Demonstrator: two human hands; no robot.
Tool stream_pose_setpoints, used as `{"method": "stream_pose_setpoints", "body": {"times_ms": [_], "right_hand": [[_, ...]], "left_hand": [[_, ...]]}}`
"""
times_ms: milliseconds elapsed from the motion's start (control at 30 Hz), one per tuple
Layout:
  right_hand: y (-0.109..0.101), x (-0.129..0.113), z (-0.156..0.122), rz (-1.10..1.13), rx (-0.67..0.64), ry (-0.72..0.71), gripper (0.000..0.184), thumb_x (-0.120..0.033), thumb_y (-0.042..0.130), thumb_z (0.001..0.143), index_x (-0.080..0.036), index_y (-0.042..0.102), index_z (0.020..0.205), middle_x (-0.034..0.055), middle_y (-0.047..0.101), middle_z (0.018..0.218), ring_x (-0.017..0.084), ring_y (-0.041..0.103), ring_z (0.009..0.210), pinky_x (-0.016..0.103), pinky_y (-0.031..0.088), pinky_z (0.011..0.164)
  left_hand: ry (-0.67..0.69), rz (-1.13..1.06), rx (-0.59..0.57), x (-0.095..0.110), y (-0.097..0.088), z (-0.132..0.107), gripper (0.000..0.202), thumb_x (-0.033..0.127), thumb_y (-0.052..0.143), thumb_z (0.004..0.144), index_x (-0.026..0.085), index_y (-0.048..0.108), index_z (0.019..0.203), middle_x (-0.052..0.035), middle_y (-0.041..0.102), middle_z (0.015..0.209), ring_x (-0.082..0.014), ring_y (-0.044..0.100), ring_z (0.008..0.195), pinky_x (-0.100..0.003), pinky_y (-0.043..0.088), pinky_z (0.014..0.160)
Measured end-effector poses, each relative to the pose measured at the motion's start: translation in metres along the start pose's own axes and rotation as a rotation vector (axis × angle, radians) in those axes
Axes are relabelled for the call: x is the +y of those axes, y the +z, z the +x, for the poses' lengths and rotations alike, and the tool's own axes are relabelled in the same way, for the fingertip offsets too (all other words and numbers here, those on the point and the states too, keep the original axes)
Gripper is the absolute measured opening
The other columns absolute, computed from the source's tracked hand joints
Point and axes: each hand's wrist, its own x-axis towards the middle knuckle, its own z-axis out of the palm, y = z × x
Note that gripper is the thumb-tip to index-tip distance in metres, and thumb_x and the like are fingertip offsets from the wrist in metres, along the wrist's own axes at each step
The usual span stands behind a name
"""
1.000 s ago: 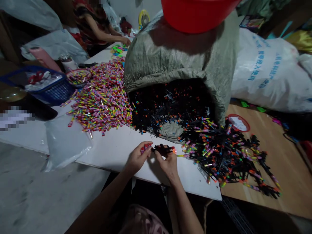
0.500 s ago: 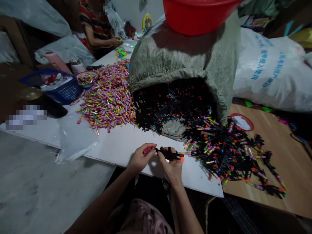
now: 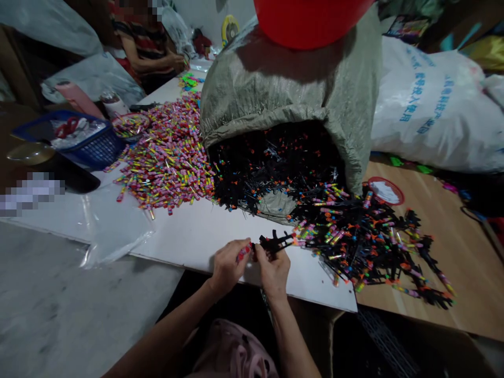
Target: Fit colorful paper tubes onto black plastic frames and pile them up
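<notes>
Compared with half a second ago, the black toy gun has tipped up: its orange tip sat lower by the knuckles and now pokes out higher, pointing right. The view's slid over a bit too.

Closest to us, the left grip is curled around a few little red-and-pink tubes, can't tell how many. Right beside it, the right grip has the toy gun pinched by its back end, just above the white bench, tip right near the edge of a messy heap of black toys. That heap has colorful tubes mixed in and spills onto a wood-look board on the right.

Over on the left a clear plastic bag droops past the bench edge. Behind it there's a big pile of pink and yellow tubes, with a blue basket next to it. Past the hands, a grey-green sack gapes open, full of more black toys, red tub sitting on top. White sack with blue print to its right. Way at the back, a co-worker in a striped top has both hands together near some green pieces.
</notes>
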Motion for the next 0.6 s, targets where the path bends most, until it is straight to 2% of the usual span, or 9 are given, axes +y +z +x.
{"method": "stream_pose_setpoints", "body": {"times_ms": [100, 200, 233, 300, 367, 400, 433, 500, 600], "right_hand": [[0.003, 0.008, 0.000, 0.114, -0.055, 0.076, 0.023, -0.040, 0.066, 0.064, -0.018, 0.061, 0.068, -0.0016, 0.061, 0.049, 0.014, 0.056, 0.042, 0.024, 0.047, 0.041], [-0.005, 0.008, 0.011, 0.159, -0.099, 0.109, 0.025, -0.040, 0.070, 0.061, -0.017, 0.061, 0.067, -0.0020, 0.060, 0.048, 0.013, 0.055, 0.041, 0.023, 0.047, 0.041], [-0.012, 0.005, 0.019, 0.170, -0.071, 0.089, 0.026, -0.040, 0.071, 0.060, -0.017, 0.060, 0.065, -0.0020, 0.059, 0.048, 0.012, 0.055, 0.042, 0.023, 0.046, 0.042], [-0.031, -0.006, 0.041, 0.234, 0.081, -0.028, 0.027, -0.041, 0.070, 0.062, -0.017, 0.059, 0.066, -0.0016, 0.060, 0.051, 0.011, 0.054, 0.044, 0.022, 0.045, 0.044], [-0.049, -0.015, 0.069, 0.317, 0.260, -0.198, 0.029, -0.043, 0.067, 0.066, -0.017, 0.061, 0.078, 0.0003, 0.064, 0.064, 0.011, 0.057, 0.052, 0.023, 0.046, 0.048], [-0.054, -0.017, 0.085, 0.314, 0.289, -0.263, 0.032, -0.043, 0.066, 0.068, -0.018, 0.061, 0.087, 0.0015, 0.066, 0.072, 0.012, 0.059, 0.057, 0.024, 0.047, 0.051], [-0.053, -0.017, 0.101, 0.262, 0.263, -0.309, 0.036, -0.043, 0.064, 0.069, -0.019, 0.060, 0.095, 0.0028, 0.066, 0.079, 0.014, 0.061, 0.063, 0.026, 0.049, 0.055], [-0.038, -0.010, 0.132, -0.011, 0.079, -0.378, 0.037, -0.036, 0.061, 0.072, -0.018, 0.060, 0.103, 0.0067, 0.066, 0.091, 0.017, 0.063, 0.073, 0.031, 0.052, 0.062], [0.010, -0.001, 0.168, -0.617, -0.197, -0.540, 0.039, -0.014, 0.054, 0.072, -0.016, 0.060, 0.110, 0.0133, 0.060, 0.114, 0.023, 0.059, 0.097, 0.036, 0.050, 0.079]], "left_hand": [[0.005, 0.032, -0.075, -0.006, 0.007, -0.013, 0.026, 0.021, 0.052, 0.079, 0.019, 0.069, 0.098, -0.0095, 0.072, 0.089, -0.0201, 0.067, 0.082, -0.030, 0.053, 0.077], [-0.018, -0.034, -0.077, -0.011, 0.009, -0.013, 0.028, 0.024, 0.049, 0.082, 0.019, 0.066, 0.104, -0.0089, 0.072, 0.093, -0.0188, 0.067, 0.085, -0.029, 0.053, 0.079], [-0.033, -0.074, -0.085, -0.012, 0.007, -0.009, 0.029, 0.027, 0.050, 0.082, 0.019, 0.066, 0.105, -0.0084, 0.072, 0.096, -0.0184, 0.067, 0.087, -0.028, 0.052, 0.080], [-0.118, -0.157, -0.105, -0.014, 0.000, 0.003, 0.032, 0.032, 0.052, 0.080, 0.020, 0.065, 0.108, -0.0068, 0.071, 0.096, -0.0167, 0.066, 0.084, -0.027, 0.052, 0.078], [-0.305, -0.237, -0.063, -0.017, -0.010, 0.016, 0.036, 0.034, 0.055, 0.077, 0.018, 0.063, 0.108, -0.0050, 0.071, 0.085, -0.0134, 0.062, 0.068, -0.024, 0.051, 0.063], [-0.414, -0.284, -0.023, -0.020, -0.015, 0.021, 0.038, 0.035, 0.056, 0.075, 0.017, 0.062, 0.108, -0.0038, 0.069, 0.078, -0.0117, 0.058, 0.059, -0.022, 0.047, 0.053], [-0.515, -0.338, 0.020, -0.022, -0.018, 0.025, 0.038, 0.034, 0.056, 0.073, 0.015, 0.061, 0.107, -0.0026, 0.067, 0.072, -0.0102, 0.054, 0.052, -0.020, 0.041, 0.046], [-0.659, -0.433, 0.064, -0.028, -0.022, 0.030, 0.037, 0.031, 0.057, 0.069, 0.013, 0.061, 0.101, -0.0004, 0.063, 0.064, -0.0083, 0.046, 0.045, -0.018, 0.031, 0.039], [-0.662, -0.406, 0.050, -0.039, -0.025, 0.040, 0.028, 0.027, 0.055, 0.070, 0.013, 0.062, 0.093, 0.0006, 0.061, 0.060, -0.0084, 0.046, 0.046, -0.019, 0.032, 0.041]]}}
